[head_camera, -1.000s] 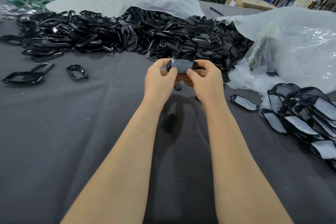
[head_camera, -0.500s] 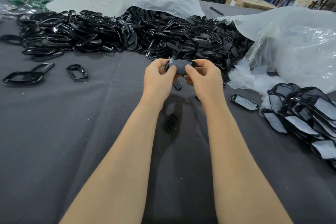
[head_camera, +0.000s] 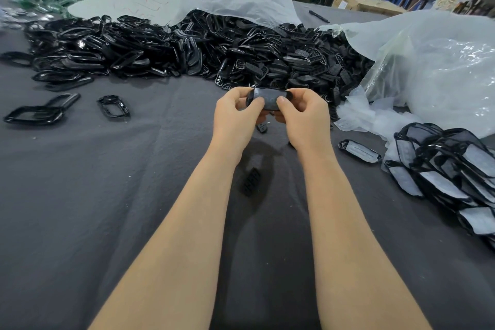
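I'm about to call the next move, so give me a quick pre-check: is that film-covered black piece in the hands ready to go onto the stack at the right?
1. Grip: left hand and right hand both pinch the black piece at its ends: ok.
2. Piece lifted off the grey cloth: ok.
3. Its grey film lying flat over the whole face: the hands cover part of it: cannot tell.
4. Drop spot: stack of film-covered pieces in view at the right, its top free: ok.
5. Way to the stack: a loose film-covered piece lies on the cloth in between: not ok, probably best to lift over it.
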{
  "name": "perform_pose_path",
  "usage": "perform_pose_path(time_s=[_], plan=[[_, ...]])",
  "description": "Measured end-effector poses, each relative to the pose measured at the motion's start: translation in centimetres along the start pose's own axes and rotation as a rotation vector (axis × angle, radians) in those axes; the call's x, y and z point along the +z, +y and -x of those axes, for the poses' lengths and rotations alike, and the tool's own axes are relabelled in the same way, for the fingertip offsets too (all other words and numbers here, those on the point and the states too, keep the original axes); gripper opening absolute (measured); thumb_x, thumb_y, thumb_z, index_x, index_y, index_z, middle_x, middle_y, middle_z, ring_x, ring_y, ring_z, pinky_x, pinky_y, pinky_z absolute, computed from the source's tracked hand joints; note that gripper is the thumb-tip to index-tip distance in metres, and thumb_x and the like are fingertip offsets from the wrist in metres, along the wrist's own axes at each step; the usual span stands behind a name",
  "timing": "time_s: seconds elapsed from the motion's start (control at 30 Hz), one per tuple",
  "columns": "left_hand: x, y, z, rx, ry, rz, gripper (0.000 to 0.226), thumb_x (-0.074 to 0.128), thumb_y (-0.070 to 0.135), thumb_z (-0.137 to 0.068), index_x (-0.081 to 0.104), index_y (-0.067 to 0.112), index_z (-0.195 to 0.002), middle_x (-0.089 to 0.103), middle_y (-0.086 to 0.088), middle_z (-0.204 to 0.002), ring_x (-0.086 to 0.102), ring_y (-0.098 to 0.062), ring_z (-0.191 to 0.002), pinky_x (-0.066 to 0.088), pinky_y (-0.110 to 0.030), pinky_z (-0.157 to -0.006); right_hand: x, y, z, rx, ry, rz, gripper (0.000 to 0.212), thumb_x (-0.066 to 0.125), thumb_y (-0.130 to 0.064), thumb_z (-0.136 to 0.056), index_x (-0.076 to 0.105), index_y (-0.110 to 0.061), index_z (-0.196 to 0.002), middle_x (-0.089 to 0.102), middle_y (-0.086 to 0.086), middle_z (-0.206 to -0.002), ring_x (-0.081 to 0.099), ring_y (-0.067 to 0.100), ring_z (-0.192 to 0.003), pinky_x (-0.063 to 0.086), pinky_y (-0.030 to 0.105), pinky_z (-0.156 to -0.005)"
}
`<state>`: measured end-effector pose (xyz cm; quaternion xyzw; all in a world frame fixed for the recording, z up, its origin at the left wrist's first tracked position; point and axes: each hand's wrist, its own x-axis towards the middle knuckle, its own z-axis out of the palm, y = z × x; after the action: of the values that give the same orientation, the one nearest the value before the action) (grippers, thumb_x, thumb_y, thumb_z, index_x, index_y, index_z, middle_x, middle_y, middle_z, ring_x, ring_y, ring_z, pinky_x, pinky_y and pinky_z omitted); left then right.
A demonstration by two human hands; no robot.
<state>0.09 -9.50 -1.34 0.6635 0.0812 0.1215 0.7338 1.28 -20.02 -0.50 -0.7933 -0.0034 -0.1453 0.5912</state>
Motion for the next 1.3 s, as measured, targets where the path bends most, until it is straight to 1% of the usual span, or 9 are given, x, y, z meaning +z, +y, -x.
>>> perform_pose_path(time_s=[0.13,0.3,0.47,0.53,0.6,0.77,0.83,1.13,1.3], plan=[[0.0,0.0,0.1,-0.001,-0.002,0.011,0.011,0.060,0.012,-0.092,0.063,0.022,-0.095,0.072,0.002,-0.081,0.067,-0.003,-0.070,0.058,-0.021,-0.072,-0.1,-0.2,0.2,0.011,-0.004,-0.008,0.015,0.061,-0.014,-0.089,0.057,-0.026,-0.083,0.066,-0.005,-0.077,0.066,0.012,-0.072,0.057,0.040,-0.081],[0.0,0.0,0.1,0.008,-0.010,-0.025,0.011,0.060,0.013,-0.093,0.063,0.024,-0.095,0.071,-0.002,-0.086,0.068,-0.005,-0.071,0.059,-0.029,-0.078,-0.2,-0.4,0.2,0.037,-0.010,-0.025,0.013,0.059,-0.012,-0.090,0.060,-0.017,-0.101,0.068,0.003,-0.089,0.066,0.019,-0.083,0.055,0.038,-0.084],[0.0,0.0,0.1,0.070,0.029,-0.177,0.012,0.059,0.012,-0.093,0.065,0.018,-0.101,0.071,-0.008,-0.092,0.069,-0.021,-0.086,0.056,-0.036,-0.086,0.2,-0.6,0.8,-0.312,0.158,0.283,0.011,0.066,-0.014,-0.085,0.065,-0.011,-0.096,0.053,-0.001,-0.096,0.052,0.012,-0.088,0.038,0.012,-0.076],[0.1,0.0,0.3,0.181,0.060,-0.334,0.013,0.058,0.011,-0.093,0.067,0.016,-0.100,0.069,-0.001,-0.091,0.065,-0.017,-0.085,0.053,-0.021,-0.080,0.5,-0.7,0.9,-0.365,0.127,0.332,0.007,0.067,-0.015,-0.086,0.068,-0.009,-0.089,0.055,0.001,-0.093,0.051,0.012,-0.085,0.037,0.014,-0.075],[0.3,0.0,0.7,0.299,0.080,-0.493,0.014,0.055,0.011,-0.094,0.068,0.013,-0.099,0.067,0.000,-0.091,0.060,-0.012,-0.082,0.046,-0.013,-0.070,0.8,-0.7,1.0,-0.346,0.064,0.337,0.010,0.067,-0.017,-0.087,0.071,-0.008,-0.089,0.061,0.005,-0.093,0.051,0.007,-0.079,0.036,0.008,-0.072],[0.6,0.0,1.3,0.434,0.093,-0.706,0.018,0.050,0.010,-0.095,0.066,0.007,-0.100,0.062,-0.007,-0.095,0.056,-0.020,-0.082,0.046,-0.032,-0.073,0.9,-0.8,1.0,-0.266,0.033,0.336,0.015,0.065,-0.022,-0.089,0.073,-0.010,-0.095,0.068,0.006,-0.095,0.059,0.011,-0.084,0.040,0.009,-0.074],[0.7,0.0,1.4,0.475,0.106,-0.730,0.018,0.050,0.008,-0.094,0.066,0.006,-0.100,0.060,-0.006,-0.094,0.053,-0.018,-0.079,0.039,-0.026,-0.068,0.9,-1.0,1.0,-0.226,0.030,0.313,0.013,0.064,-0.020,-0.089,0.072,-0.010,-0.092,0.068,0.003,-0.090,0.061,0.011,-0.085,0.045,0.016,-0.076],[1.0,0.1,1.7,0.558,0.075,-0.753,0.018,0.052,0.004,-0.091,0.067,0.005,-0.100,0.060,-0.006,-0.090,0.049,-0.018,-0.074,0.030,-0.025,-0.061,0.2,-1.1,0.7,0.075,-0.028,-0.067,0.006,0.064,-0.006,-0.083,0.068,-0.002,-0.081,0.058,-0.005,-0.060,0.048,-0.007,-0.045,0.038,0.008,-0.047],[0.7,-0.1,1.5,0.532,0.067,-0.764,0.019,0.050,0.004,-0.093,0.066,0.007,-0.103,0.062,-0.006,-0.095,0.055,-0.021,-0.081,0.038,-0.028,-0.068,-0.5,-1.0,0.2,0.152,-0.033,-0.241,0.021,0.064,-0.008,-0.085,0.063,-0.015,-0.065,0.053,-0.009,-0.053,0.046,0.001,-0.051,0.039,0.013,-0.051]])
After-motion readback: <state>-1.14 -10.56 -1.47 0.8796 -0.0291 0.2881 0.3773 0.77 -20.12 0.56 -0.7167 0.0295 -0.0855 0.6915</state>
